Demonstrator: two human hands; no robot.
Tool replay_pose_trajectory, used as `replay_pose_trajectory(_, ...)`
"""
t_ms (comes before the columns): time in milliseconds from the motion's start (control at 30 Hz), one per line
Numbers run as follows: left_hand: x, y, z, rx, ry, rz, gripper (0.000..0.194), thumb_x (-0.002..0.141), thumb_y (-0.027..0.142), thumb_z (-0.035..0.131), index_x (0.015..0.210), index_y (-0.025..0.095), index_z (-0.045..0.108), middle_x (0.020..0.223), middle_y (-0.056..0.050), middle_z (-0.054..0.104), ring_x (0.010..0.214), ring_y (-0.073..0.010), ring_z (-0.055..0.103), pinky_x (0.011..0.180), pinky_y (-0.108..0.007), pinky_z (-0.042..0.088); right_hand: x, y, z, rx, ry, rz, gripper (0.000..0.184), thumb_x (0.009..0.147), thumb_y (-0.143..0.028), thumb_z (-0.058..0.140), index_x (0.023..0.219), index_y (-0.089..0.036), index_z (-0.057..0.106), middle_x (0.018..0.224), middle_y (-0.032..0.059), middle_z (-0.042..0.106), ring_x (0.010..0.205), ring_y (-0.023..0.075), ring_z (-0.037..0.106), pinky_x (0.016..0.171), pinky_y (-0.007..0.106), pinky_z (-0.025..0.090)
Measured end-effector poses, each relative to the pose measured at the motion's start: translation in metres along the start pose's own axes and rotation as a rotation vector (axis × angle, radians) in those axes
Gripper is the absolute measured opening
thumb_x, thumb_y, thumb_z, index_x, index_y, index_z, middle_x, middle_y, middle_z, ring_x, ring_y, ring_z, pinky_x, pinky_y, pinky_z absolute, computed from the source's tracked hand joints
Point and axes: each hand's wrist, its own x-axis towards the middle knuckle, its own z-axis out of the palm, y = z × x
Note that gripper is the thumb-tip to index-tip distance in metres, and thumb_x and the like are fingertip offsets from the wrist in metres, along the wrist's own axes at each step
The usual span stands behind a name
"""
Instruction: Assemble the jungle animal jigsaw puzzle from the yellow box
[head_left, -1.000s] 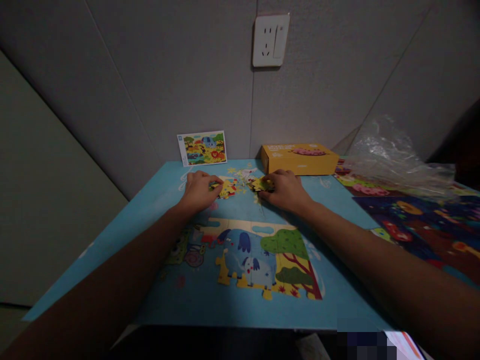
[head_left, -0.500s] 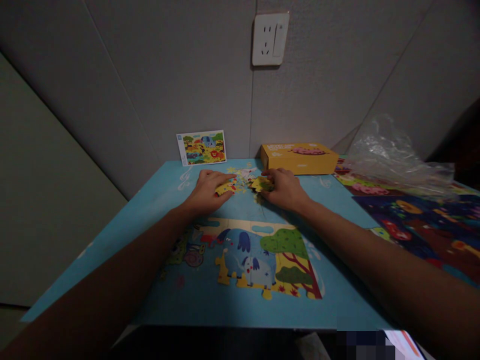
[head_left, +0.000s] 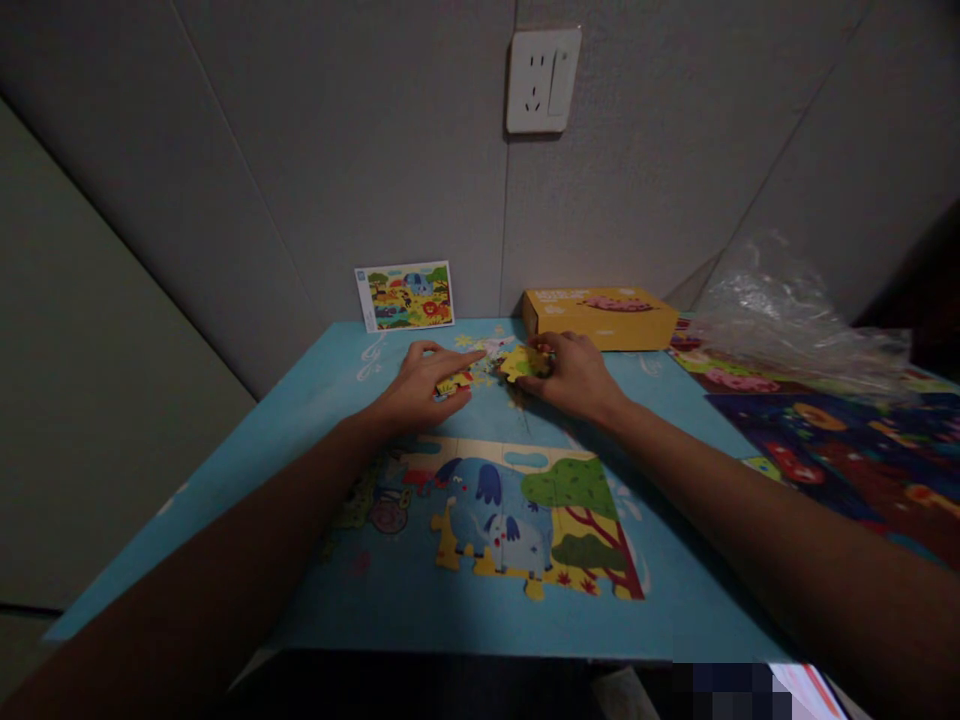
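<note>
My left hand lies low over the table with its index finger stretched toward the loose pieces and its thumb apart. Yellow puzzle pieces show between that thumb and finger, apparently resting on the table. My right hand grips a small bunch of yellow-green puzzle pieces between thumb and fingers. Between the hands lie scattered loose pieces. Nearer to me is a joined puzzle section with two blue elephants, green bushes and a tree; my left forearm is close to its left end.
A picture card leans on the wall at the back. Right of it stands a yellow box. A clear plastic bag and a dark printed sheet lie to the right on the blue table.
My left hand has loosened from its pinch on yellow pieces, shifted slightly right and stretched out its index finger. My right hand keeps its pieces, which have tilted a little.
</note>
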Motion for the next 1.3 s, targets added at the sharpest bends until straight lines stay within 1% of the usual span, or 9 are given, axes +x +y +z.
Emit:
replay_pose_trajectory(100, -0.002, 0.006, -0.003, -0.025, -0.077, 0.006, 0.073, 0.083, 0.033, 0.058, 0.15, 0.03, 0.03, 0.146, -0.006, 0.043, 0.139, -0.0293, 0.026, 0.113, -0.045, 0.027, -0.004, -0.008, -0.004, 0.161, 0.042, -0.247, 0.058, 0.073, -0.034, 0.071, 0.124, -0.013, 0.055, 0.112, 0.0149, 0.061, 0.105, 0.0284, 0.053, 0.093, 0.045, 0.042)
replay_pose_trajectory(200, -0.002, 0.011, -0.003, -0.001, -0.087, -0.012, 0.064, 0.084, 0.036, 0.058, 0.145, 0.028, 0.042, 0.149, -0.009, 0.036, 0.144, -0.0324, 0.017, 0.114, -0.049, 0.024, -0.006, -0.011, -0.005, 0.199, -0.024, -0.405, 0.062, 0.075, -0.039, 0.07, 0.13, -0.018, 0.051, 0.116, 0.013, 0.059, 0.108, 0.0284, 0.051, 0.094, 0.045, 0.042)
replay_pose_trajectory(367, 0.002, 0.005, -0.003, 0.052, 0.071, -0.291, 0.05, 0.086, 0.041, 0.057, 0.134, 0.025, 0.057, 0.137, -0.014, 0.051, 0.14, -0.0373, 0.027, 0.11, -0.058, 0.025, 0.0, 0.008, 0.0, -0.046, -0.077, -0.217, 0.051, 0.076, -0.042, 0.067, 0.12, -0.015, 0.064, 0.116, 0.0177, 0.059, 0.109, 0.0341, 0.05, 0.092, 0.049, 0.041)
replay_pose_trajectory(467, 0.003, -0.002, -0.002, 0.072, 0.013, -0.459, 0.051, 0.084, 0.049, 0.059, 0.128, 0.025, 0.062, 0.135, -0.015, 0.055, 0.14, -0.0437, 0.024, 0.107, -0.065, 0.024, 0.005, 0.018, -0.002, -0.096, -0.156, -0.136, 0.037, 0.079, -0.039, 0.062, 0.11, -0.02, 0.072, 0.107, 0.0144, 0.064, 0.102, 0.0311, 0.054, 0.09, 0.047, 0.04)
replay_pose_trajectory(567, 0.002, -0.006, 0.0, 0.115, -0.025, -0.513, 0.056, 0.08, 0.058, 0.059, 0.126, 0.026, 0.064, 0.148, -0.015, 0.041, 0.14, -0.0478, 0.019, 0.105, -0.068, 0.022, 0.007, 0.019, -0.003, -0.102, -0.195, -0.126, 0.034, 0.079, -0.037, 0.061, 0.107, -0.022, 0.073, 0.097, 0.0115, 0.066, 0.093, 0.0273, 0.056, 0.088, 0.044, 0.04)
replay_pose_trajectory(733, 0.001, -0.008, 0.003, 0.141, 0.007, -0.431, 0.058, 0.082, 0.058, 0.058, 0.131, 0.027, 0.06, 0.151, -0.014, 0.035, 0.14, -0.0481, 0.016, 0.106, -0.068, 0.021, 0.008, 0.019, 0.001, -0.087, -0.162, -0.094, 0.045, 0.072, -0.034, 0.066, 0.114, -0.017, 0.067, 0.1, 0.0125, 0.067, 0.096, 0.0293, 0.056, 0.087, 0.044, 0.041)
replay_pose_trajectory(933, -0.002, 0.006, -0.002, 0.027, -0.042, -0.113, 0.078, 0.085, 0.044, 0.059, 0.152, 0.032, 0.021, 0.147, -0.008, 0.043, 0.142, -0.0387, 0.016, 0.111, -0.06, 0.021, 0.003, 0.009, -0.003, 0.122, -0.027, -0.254, 0.059, 0.071, -0.036, 0.071, 0.123, -0.015, 0.057, 0.108, 0.014, 0.064, 0.1, 0.0306, 0.056, 0.087, 0.046, 0.044)
replay_pose_trajectory(1067, -0.003, 0.017, -0.004, -0.004, -0.131, 0.015, 0.066, 0.084, 0.041, 0.06, 0.145, 0.029, 0.04, 0.154, -0.009, 0.031, 0.144, -0.0352, 0.016, 0.114, -0.051, 0.023, -0.002, -0.005, -0.008, 0.225, -0.039, -0.455, 0.057, 0.076, -0.04, 0.069, 0.128, -0.021, 0.054, 0.113, 0.0116, 0.062, 0.106, 0.0294, 0.054, 0.092, 0.045, 0.043)
replay_pose_trajectory(1300, 0.002, 0.008, 0.001, 0.172, -0.081, -0.448, 0.06, 0.087, 0.049, 0.053, 0.142, 0.027, 0.046, 0.147, -0.01, 0.044, 0.144, -0.0416, 0.011, 0.112, -0.06, 0.021, 0.004, 0.02, -0.001, -0.113, -0.124, -0.177, 0.057, 0.073, -0.058, 0.067, 0.115, -0.019, 0.068, 0.111, 0.0171, 0.06, 0.105, 0.0355, 0.053, 0.089, 0.05, 0.042)
